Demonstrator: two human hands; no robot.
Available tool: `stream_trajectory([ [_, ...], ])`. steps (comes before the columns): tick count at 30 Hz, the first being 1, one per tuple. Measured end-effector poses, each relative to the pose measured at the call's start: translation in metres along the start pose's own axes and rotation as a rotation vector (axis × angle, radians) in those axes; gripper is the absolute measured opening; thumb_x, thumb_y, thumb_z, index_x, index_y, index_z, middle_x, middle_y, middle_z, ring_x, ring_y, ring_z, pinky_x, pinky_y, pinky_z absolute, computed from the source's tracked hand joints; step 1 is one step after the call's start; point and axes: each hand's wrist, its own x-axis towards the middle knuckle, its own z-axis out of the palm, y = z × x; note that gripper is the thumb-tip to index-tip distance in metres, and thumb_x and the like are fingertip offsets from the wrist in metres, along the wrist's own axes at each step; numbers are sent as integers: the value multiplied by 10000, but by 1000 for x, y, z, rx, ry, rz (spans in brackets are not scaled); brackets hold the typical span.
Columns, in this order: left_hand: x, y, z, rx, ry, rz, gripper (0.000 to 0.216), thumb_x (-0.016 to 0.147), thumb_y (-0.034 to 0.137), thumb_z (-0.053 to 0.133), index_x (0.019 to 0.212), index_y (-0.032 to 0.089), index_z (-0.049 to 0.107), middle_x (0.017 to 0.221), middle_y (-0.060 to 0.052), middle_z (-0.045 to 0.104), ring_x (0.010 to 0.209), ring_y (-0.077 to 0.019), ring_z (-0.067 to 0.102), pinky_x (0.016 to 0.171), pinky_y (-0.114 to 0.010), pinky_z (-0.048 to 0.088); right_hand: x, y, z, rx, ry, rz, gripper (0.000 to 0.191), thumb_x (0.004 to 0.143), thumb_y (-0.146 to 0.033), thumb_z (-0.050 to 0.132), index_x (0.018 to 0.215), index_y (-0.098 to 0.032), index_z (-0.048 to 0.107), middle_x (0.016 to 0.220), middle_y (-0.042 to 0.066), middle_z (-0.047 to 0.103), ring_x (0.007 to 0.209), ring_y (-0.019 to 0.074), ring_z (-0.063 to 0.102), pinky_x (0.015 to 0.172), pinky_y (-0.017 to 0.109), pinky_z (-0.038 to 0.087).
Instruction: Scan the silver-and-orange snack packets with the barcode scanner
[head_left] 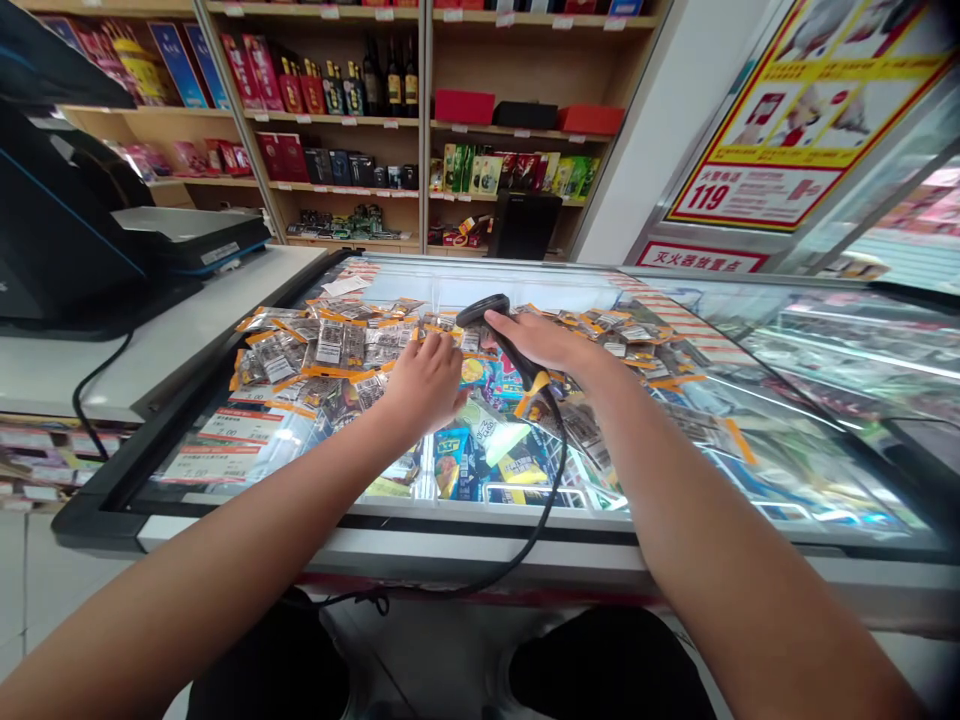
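My right hand (536, 340) was wrapped around the handle of a black scanner (484, 308), thumb along its top. Scanner's long axis ran from the head at 11 o'clock to the cord end at 5 o'clock; its cord (559, 460) looped down toward 6 o'clock. From my left hand (427, 378), the scanner head lay near, toward 1 o'clock, above the spread of packets (330, 343). Left fingers were curled narrow at the edge of that spread, most packets toward 9 and 10 o'clock; left was the nearer hand to these. Fingertips hidden, so I could not tell whether they gripped a packet.

Packets lay on the glass top of a freezer (480, 543). Writing: white barcode labels on packets, print too small to read; price tags (232, 425) at 8 o'clock with figures ending ".00"; wall poster (757, 180) at 2 o'clock, "119"; red-bordered sign (701, 258) below it, "灭火器放置点".
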Motion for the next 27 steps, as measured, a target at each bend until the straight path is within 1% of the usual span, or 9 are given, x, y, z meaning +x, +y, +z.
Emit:
stream_trajectory([
  [2, 2, -1, 6, -44, 5, 118, 609, 1045, 478, 392, 1487, 72, 492, 1537, -208, 502, 1369, -364, 477, 1076, -486, 401, -10, 1, -8, 6, -11, -5, 719, 925, -844, 372, 882, -216, 720, 932, 121, 742, 875, 288, 695, 812, 385, 530],
  [4, 3, 0, 11, -99, -18, 207, 645, 1068, 497, 316, 1562, 93, 407, 1605, -192, 438, 1441, -360, 423, 1140, -503, 355, -18, 1, -11, 72, -55, -34, 709, 941, -822, 376, 869, -220, 742, 976, 118, 762, 913, 283, 711, 846, 374, 540],
  [5, 4, 2, 12, -122, -32, 237, 655, 1073, 507, 289, 1573, 99, 394, 1612, -193, 429, 1458, -362, 408, 1153, -511, 343, -20, 1, -12, 121, -75, -47, 706, 951, -812, 371, 862, -222, 748, 996, 114, 770, 917, 274, 717, 843, 363, 547],
  [7, 3, 4, 13, -144, -44, 266, 661, 1075, 528, 265, 1568, 111, 408, 1583, -204, 455, 1459, -373, 407, 1150, -524, 342, -23, 0, -12, 200, -98, -36, 720, 959, -808, 354, 829, -218, 746, 971, 117, 776, 855, 255, 726, 781, 341, 564],
  [11, -1, 10, 11, -128, -17, 298, 696, 1059, 592, 275, 1552, 129, 437, 1502, -229, 511, 1423, -388, 445, 1114, -503, 371, -27, -5, -14, 285, -39, 120, 679, 950, -806, 393, 800, -212, 686, 771, 114, 739, 631, 222, 682, 583, 315, 556],
  [13, -3, 12, 10, -123, 3, 308, 714, 1052, 606, 288, 1544, 113, 444, 1485, -244, 515, 1398, -387, 467, 1078, -481, 403, -30, -8, -16, 377, -18, 167, 631, 961, -782, 408, 849, -217, 666, 707, 98, 714, 587, 219, 662, 521, 313, 548],
  [16, -4, 14, 10, -129, 17, 300, 717, 1045, 610, 314, 1538, 108, 456, 1467, -247, 522, 1379, -391, 481, 1028, -467, 437, -34, -11, -17, 463, -23, 185, 600, 969, -760, 424, 891, -216, 663, 664, 89, 692, 562, 223, 645, 459, 315, 530],
  [19, -4, 15, 10, -123, 19, 286, 725, 1044, 617, 305, 1554, 121, 444, 1448, -235, 538, 1351, -379, 503, 1025, -461, 438, -35, -11, -16, 467, -26, 185, 594, 964, -757, 442, 877, -216, 671, 676, 100, 696, 568, 233, 646, 436, 321, 516],
  [27, -5, 15, 7, -107, -6, 268, 733, 1036, 645, 296, 1558, 154, 449, 1485, -212, 529, 1370, -360, 487, 1039, -439, 415, -35, -11, -17, 484, -25, 207, 585, 953, -761, 452, 852, -221, 654, 682, 109, 691, 585, 248, 642, 464, 342, 518],
])
